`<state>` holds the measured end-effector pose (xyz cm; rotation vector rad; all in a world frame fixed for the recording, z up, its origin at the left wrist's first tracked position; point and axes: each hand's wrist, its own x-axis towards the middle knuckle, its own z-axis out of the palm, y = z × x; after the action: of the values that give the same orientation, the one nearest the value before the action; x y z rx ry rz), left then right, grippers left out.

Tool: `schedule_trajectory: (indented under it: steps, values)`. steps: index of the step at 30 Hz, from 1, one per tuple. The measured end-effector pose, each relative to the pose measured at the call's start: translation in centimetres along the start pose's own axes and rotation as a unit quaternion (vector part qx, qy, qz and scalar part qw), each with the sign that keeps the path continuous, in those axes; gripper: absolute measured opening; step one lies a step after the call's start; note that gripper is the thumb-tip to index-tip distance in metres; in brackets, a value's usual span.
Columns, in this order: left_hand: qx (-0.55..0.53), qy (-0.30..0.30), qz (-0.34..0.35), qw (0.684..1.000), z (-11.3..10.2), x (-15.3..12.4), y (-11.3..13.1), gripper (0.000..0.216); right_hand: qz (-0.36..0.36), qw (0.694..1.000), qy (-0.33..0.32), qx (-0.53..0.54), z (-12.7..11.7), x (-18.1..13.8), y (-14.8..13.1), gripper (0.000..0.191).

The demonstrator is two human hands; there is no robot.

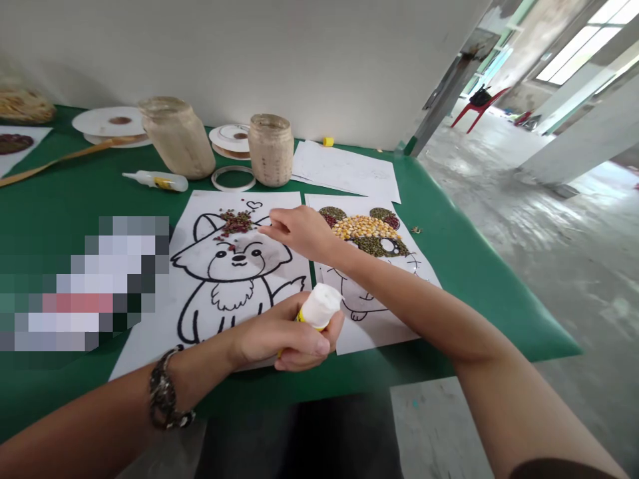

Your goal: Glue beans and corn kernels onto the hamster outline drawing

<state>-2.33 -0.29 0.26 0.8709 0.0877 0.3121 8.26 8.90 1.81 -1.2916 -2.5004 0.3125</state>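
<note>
My left hand [294, 339] is wrapped round a white glue bottle [321, 306] with a yellow label, one blunt end pointing up. My right hand [299, 229] reaches across to the top of a fox drawing [239, 273], its fingertips pinched together by the fox's right ear. Whatever the pinch holds is too small to make out. A loose heap of red and green beans [236, 223] lies on the fox's forehead, just left of those fingertips. Partly under my right arm is a second animal drawing [379, 299], its head covered with yellow corn kernels [367, 227] and green beans.
Two cloudy jars [272, 150] stand at the back near white ribbon spools [112, 123] and a tape ring [233, 178]. Another glue bottle [158, 180] lies left. Behind the drawings are paper sheets [349, 169] and a yellow cap [328, 142]. A blurred-out object [100, 279] sits left.
</note>
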Motion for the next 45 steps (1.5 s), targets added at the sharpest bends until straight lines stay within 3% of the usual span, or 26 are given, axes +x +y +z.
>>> schedule_trajectory:
  steps: [2,8,15,18,22,26,29,34,45]
  values:
    - [0.002,-0.001,0.001,1.000,0.0,0.0,0.0,0.021,0.001,0.999,-0.003,0.041,1.2,1.3,0.4,0.013]
    - [-0.001,-0.014,0.005,1.000,-0.1,0.0,0.1,0.019,0.002,0.999,-0.012,0.053,2.7,2.7,1.0,0.013]
    - [0.006,0.004,0.022,1.000,0.0,0.0,0.0,0.018,-0.011,0.995,0.016,0.096,2.7,2.9,1.0,0.010]
    - [0.008,0.033,0.044,0.998,0.1,0.0,-0.1,0.019,-0.036,0.981,0.052,0.185,1.1,1.3,0.8,0.009]
    - [0.006,0.050,0.071,0.996,0.0,0.3,-0.2,0.020,-0.045,0.941,0.110,0.317,-2.7,-3.2,-0.3,0.010]
    - [0.020,0.074,0.087,0.993,-0.2,0.6,-0.4,0.029,-0.062,0.927,0.165,0.331,-5.3,-7.9,-1.2,0.006]
    - [0.063,0.110,0.074,0.989,-0.2,0.9,-0.6,0.038,-0.089,0.931,0.199,0.293,-5.4,-9.8,-1.0,0.007]
    - [0.119,0.134,0.053,0.982,0.1,0.9,-0.8,0.034,-0.100,0.935,0.204,0.273,-4.6,-10.5,-0.5,0.005]
    - [0.082,0.180,0.049,0.979,0.5,1.0,-0.1,0.040,-0.119,0.943,0.206,0.232,-5.2,-10.8,-0.8,0.013]
